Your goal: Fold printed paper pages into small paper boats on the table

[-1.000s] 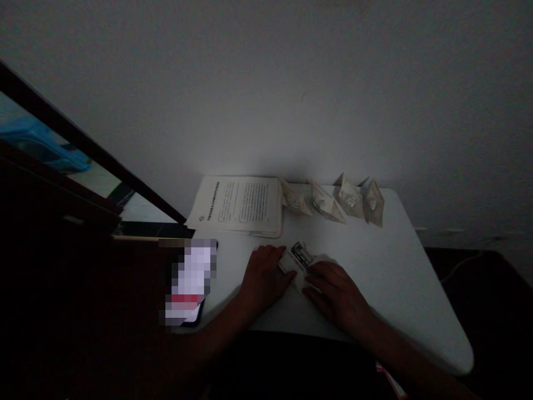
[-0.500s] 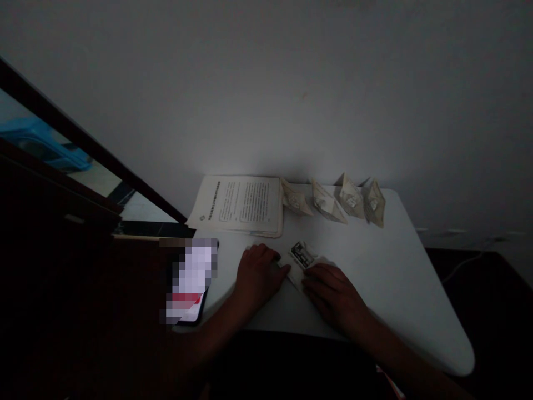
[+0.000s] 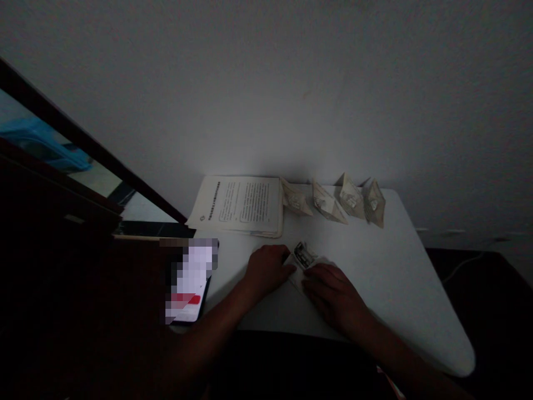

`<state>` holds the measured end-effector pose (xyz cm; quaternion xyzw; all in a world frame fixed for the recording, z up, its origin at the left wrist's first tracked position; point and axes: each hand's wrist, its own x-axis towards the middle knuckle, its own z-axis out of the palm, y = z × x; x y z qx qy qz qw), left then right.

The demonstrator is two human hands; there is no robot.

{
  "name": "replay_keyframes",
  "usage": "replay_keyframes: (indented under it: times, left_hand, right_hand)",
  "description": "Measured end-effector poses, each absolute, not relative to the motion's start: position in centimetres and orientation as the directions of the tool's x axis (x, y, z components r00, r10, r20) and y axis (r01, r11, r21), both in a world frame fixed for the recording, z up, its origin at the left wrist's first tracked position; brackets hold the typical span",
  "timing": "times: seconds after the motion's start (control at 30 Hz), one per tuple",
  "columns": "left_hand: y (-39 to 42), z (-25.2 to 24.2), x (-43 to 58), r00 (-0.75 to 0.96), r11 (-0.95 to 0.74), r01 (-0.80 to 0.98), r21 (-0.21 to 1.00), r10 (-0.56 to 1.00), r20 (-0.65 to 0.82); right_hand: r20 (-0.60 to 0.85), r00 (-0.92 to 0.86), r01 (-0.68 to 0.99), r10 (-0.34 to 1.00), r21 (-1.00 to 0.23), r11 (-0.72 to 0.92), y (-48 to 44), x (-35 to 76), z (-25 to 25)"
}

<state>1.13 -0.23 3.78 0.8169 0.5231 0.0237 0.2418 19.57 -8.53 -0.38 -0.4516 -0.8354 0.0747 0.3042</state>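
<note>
A small folded sheet of printed paper [image 3: 303, 256] lies on the white table, with a dark printed patch on its upper face. At its left edge my left hand [image 3: 270, 269] has curled fingers and the thumb closed on the paper. From the right, my right hand [image 3: 333, 289] presses its fingers, held together, onto the paper's lower right part. The fingers cover much of the sheet, so its full shape is hidden. Behind the hands stand several folded paper boats, among them one beige paper boat [image 3: 328, 203] near the middle of the row.
A stack of printed sheets [image 3: 250, 205] lies at the table's back left, against the wall. A phone [image 3: 191, 283] with a lit, blurred screen rests at the left edge. The white table [image 3: 400, 278] has a rounded front right corner. A dark frame [image 3: 91, 139] stands left.
My left hand has shifted a little to the right, closer to my right hand, and its thumb now lies further over the folded paper. My right hand has stayed put.
</note>
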Motion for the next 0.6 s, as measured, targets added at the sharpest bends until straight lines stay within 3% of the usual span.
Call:
replay_keyframes:
  times: [0.3,0.6]
  left_hand:
    - [1.0,3.6,0.0,0.448,-0.322,0.834,0.447,0.869,-0.209]
    - [3.5,3.9,1.0,0.577,-0.384,0.755,0.532,0.773,-0.262]
  right_hand:
    - [0.422,-0.415,0.710,0.806,-0.403,0.577,-8.5,19.7,-0.4]
    - [0.434,-0.419,0.700,0.797,-0.405,0.588,-8.5,19.7,-0.5]
